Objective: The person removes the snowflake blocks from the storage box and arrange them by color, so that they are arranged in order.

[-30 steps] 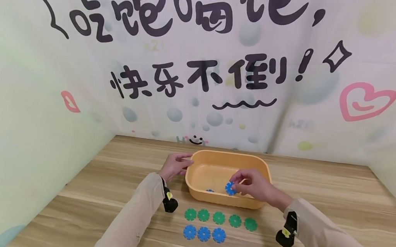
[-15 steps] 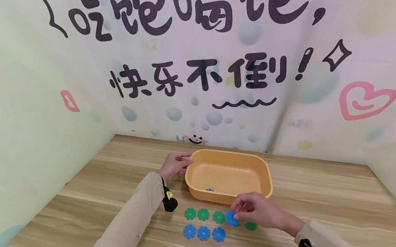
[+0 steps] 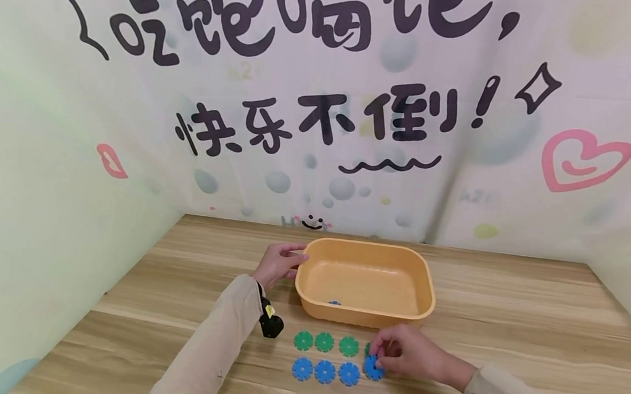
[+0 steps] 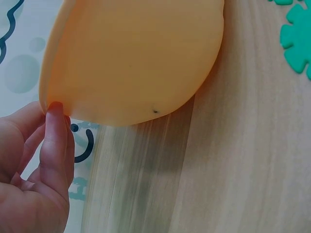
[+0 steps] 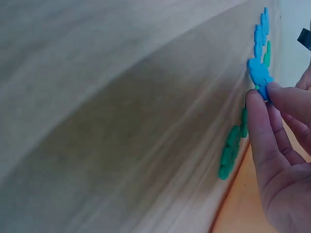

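Note:
In the head view an orange plastic basin (image 3: 362, 316) stands on the table, with part of a blue disc (image 3: 334, 302) showing inside. My left hand (image 3: 277, 265) grips its left end; in the left wrist view the thumb and fingers pinch the rim. My right hand (image 3: 413, 353) pinches a blue notched snowflake disc (image 3: 372, 368) by its edge, at the right end of a row of blue discs (image 3: 325, 372). The right wrist view shows this disc (image 5: 257, 72) tilted between thumb and fingertips. Whether it touches the table, I cannot tell.
A row of green snowflake discs (image 3: 349, 347) lies between the blue row and the basin, its right end partly hidden by my right hand. The wood-grain table (image 3: 534, 319) meets a printed wall cloth (image 3: 316, 191) behind the basin.
My right hand has brought the blue disc out of the basin, over the green row and down to the end of the blue row. The left hand has stayed on the basin.

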Demonstrator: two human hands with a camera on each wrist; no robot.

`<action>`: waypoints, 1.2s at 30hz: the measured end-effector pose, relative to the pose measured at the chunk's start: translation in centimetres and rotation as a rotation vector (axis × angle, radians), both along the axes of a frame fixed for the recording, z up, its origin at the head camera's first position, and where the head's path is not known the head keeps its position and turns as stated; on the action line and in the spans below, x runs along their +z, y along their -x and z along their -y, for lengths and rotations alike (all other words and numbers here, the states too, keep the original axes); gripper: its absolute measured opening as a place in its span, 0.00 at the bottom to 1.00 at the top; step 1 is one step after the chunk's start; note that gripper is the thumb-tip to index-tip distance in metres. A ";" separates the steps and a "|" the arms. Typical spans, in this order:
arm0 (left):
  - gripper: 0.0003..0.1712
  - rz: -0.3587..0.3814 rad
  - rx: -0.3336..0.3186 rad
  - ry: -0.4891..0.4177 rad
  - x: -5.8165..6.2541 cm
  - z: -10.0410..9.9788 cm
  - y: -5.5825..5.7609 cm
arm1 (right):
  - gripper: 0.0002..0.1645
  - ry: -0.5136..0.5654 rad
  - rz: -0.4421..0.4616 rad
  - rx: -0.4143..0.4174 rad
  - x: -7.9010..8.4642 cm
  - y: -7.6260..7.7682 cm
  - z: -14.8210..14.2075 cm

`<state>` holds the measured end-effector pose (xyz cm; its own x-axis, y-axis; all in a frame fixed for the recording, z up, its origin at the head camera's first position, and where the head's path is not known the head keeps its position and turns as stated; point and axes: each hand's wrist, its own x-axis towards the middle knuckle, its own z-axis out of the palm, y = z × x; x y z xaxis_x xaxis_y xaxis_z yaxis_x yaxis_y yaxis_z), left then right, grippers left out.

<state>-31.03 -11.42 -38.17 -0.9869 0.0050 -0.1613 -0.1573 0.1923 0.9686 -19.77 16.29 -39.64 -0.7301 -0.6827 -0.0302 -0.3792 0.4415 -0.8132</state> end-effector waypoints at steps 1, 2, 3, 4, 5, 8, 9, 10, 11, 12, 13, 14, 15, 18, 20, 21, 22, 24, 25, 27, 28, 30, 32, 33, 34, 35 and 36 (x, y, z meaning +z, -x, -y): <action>0.20 0.000 0.000 0.001 0.0 0.0 0.0 | 0.02 -0.004 -0.002 0.003 -0.1 -0.1 0.0; 0.20 0.000 -0.001 0.000 0.0 0.0 0.0 | 0.02 -0.006 0.001 0.006 -0.1 -0.1 -0.1; 0.20 0.000 -0.001 0.001 0.0 0.0 0.0 | 0.02 -0.003 0.009 0.009 -0.2 -0.2 -0.1; 0.20 0.000 -0.001 0.001 0.0 0.0 0.0 | 0.02 -0.002 0.016 0.012 -0.2 -0.2 -0.1; 0.20 0.000 -0.001 0.002 0.0 0.0 0.0 | 0.02 -0.002 0.014 0.015 -0.3 -0.2 -0.1; 0.20 -0.001 0.001 0.001 0.0 0.0 0.0 | 0.03 -0.007 0.009 0.021 -0.4 -0.2 -0.2; 0.20 -0.001 0.001 0.001 0.0 0.0 0.0 | 0.03 -0.008 0.012 0.022 -0.4 -0.2 -0.2; 0.20 -0.001 0.001 0.001 0.0 0.0 0.0 | 0.03 -0.010 0.016 0.021 -0.4 -0.2 -0.1; 0.20 -0.001 0.002 0.002 0.0 0.0 0.0 | 0.03 -0.011 0.018 0.021 -0.4 -0.2 -0.1; 0.20 -0.002 0.001 0.002 0.0 0.0 0.0 | 0.03 -0.010 0.022 0.021 -0.3 -0.2 -0.1; 0.20 -0.003 0.001 0.004 0.0 0.0 0.0 | 0.03 -0.010 0.025 0.020 -0.3 -0.2 -0.1; 0.20 -0.003 0.000 0.005 0.0 0.0 0.0 | 0.04 -0.010 0.024 0.020 -0.3 -0.2 -0.1; 0.20 -0.003 0.000 0.005 0.0 0.0 0.0 | 0.04 -0.010 0.024 0.021 -0.4 -0.2 -0.1; 0.20 -0.002 -0.002 0.006 0.0 0.0 0.1 | 0.04 -0.011 0.018 0.028 -0.5 -0.2 -0.1; 0.20 -0.002 -0.003 0.008 0.0 0.0 0.1 | 0.04 -0.013 0.000 0.039 -0.6 -0.1 -0.1; 0.20 -0.003 -0.003 0.009 0.0 0.0 0.1 | 0.04 -0.014 -0.010 0.046 -0.6 -0.1 -0.1; 0.20 -0.003 -0.003 0.010 0.0 0.0 0.1 | 0.04 -0.016 -0.018 0.051 -0.6 -0.1 -0.1; 0.20 -0.003 -0.003 0.009 0.0 0.0 0.0 | 0.04 -0.023 -0.027 0.055 -0.7 0.0 -0.1; 0.20 -0.004 -0.003 0.009 0.0 0.0 0.0 | 0.04 -0.027 -0.027 0.053 -0.6 0.0 -0.2; 0.20 -0.006 -0.003 0.004 0.0 0.0 0.0 | 0.05 -0.035 -0.025 0.044 -0.5 0.0 -0.2; 0.20 -0.006 -0.003 0.002 0.0 0.0 0.0 | 0.05 -0.036 -0.028 0.041 -0.4 0.0 -0.2; 0.20 -0.006 -0.003 -0.001 0.0 0.0 0.0 | 0.05 -0.035 -0.045 0.036 0.0 0.0 -0.3; 0.20 -0.006 -0.005 -0.001 0.0 0.0 0.0 | 0.05 -0.019 -0.081 0.042 0.4 0.0 -0.5; 0.20 -0.004 -0.005 -0.001 0.0 0.0 0.1 | 0.05 -0.005 -0.106 0.049 0.7 0.0 -0.5; 0.20 -0.004 -0.005 0.000 0.0 0.0 0.1 | 0.05 0.011 -0.119 0.052 1.0 -0.1 -0.6; 0.20 -0.003 -0.005 0.001 -0.1 0.0 0.1 | 0.05 0.029 -0.131 0.054 1.4 0.0 -0.6; 0.20 -0.002 -0.005 0.001 -0.1 0.0 0.1 | 0.05 0.041 -0.145 0.052 1.7 0.0 -0.6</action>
